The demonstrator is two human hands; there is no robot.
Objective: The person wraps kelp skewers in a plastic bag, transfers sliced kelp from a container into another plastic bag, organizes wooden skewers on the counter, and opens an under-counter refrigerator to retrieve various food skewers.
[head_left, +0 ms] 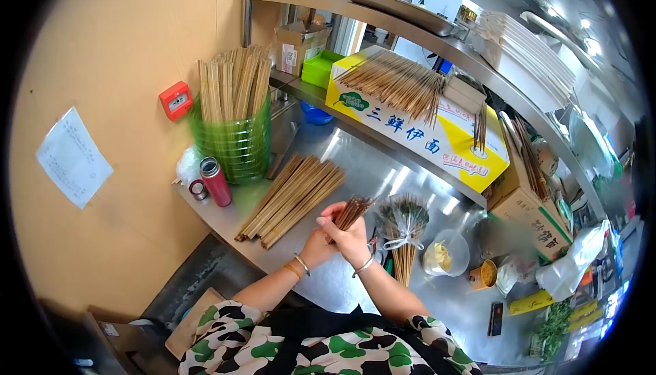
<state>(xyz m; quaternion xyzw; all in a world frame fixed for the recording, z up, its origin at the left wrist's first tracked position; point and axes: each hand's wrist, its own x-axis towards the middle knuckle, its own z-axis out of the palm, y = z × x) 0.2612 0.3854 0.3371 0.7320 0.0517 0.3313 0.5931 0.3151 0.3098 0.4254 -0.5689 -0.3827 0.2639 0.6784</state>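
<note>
Both hands meet over the front of the steel table. My right hand is closed round a bundle of dark-tipped sticks, whose tips point up and to the right. My left hand is against the lower end of the same bundle, its fingers partly hidden behind my right hand. Left of the hands lies a large pile of pale bamboo sticks. Just to the right is a bagged bundle of skewers with a clear plastic tie.
A green basket of upright sticks and a red bottle stand at the left. Rightward are a plastic tub, an orange cup and a black phone-like object. A yellow-white box sits on the steel shelf unit.
</note>
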